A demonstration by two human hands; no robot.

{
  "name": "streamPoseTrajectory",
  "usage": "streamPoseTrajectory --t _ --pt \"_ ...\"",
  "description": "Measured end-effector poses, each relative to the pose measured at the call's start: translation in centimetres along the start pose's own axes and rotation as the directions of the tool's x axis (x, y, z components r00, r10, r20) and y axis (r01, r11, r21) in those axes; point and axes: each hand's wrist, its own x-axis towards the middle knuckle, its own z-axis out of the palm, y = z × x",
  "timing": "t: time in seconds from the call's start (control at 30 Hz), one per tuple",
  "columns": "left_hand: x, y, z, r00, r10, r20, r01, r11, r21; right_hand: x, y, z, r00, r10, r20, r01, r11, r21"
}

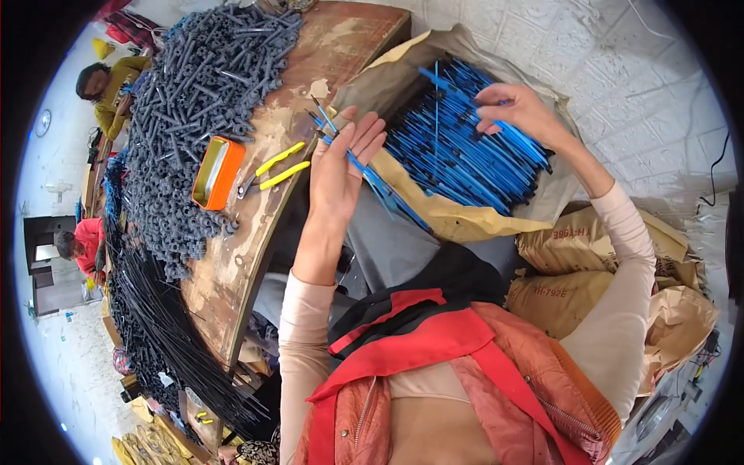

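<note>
Left hand: a few blue strips [377,183] are carried slantwise across the left hand [338,167], apparently clamped by the thumb, with the other fingers extended.
Right hand: the right hand [521,115] is placed over the far right part of the paper bag [473,225], with its fingers curled; whether a strip is pinched cannot be told.
Strip stock: the loose strips [457,151] are contained in the bag, mostly lying in one slanting direction, dark tips outward.
Pick-up: each strip is best pinched near one end and drawn along its length, so that neighbours are not dragged out.
Bundle: tips should be kept level and the thumb firm, as thin strips may slip or fan out.
Bench edge: the cutters [280,160] on the bench [226,283] should be kept clear of trailing ends.
</note>
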Motion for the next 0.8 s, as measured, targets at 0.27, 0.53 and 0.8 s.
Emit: streamPoseTrajectory --t 0.27,0.53,0.8 --pt "1.6 -1.3 6.5 0.993 0.094 0.073 -0.103 0.985 0.135 -0.1 -4.8 4.7 0.997 -0.064 0.041 0.059 0.993 0.106" --pt "1.1 1.4 6.6 0.957 0.285 0.056 -0.291 0.929 0.231 0.9 -5.5 7.0 0.954 -0.300 -0.024 0.300 0.954 0.023" --pt "-10.6 11.6 4.5 0.961 0.264 0.080 -0.266 0.964 0.023 0.9 7.7 7.4 0.970 -0.152 0.190 0.243 0.575 -0.781"
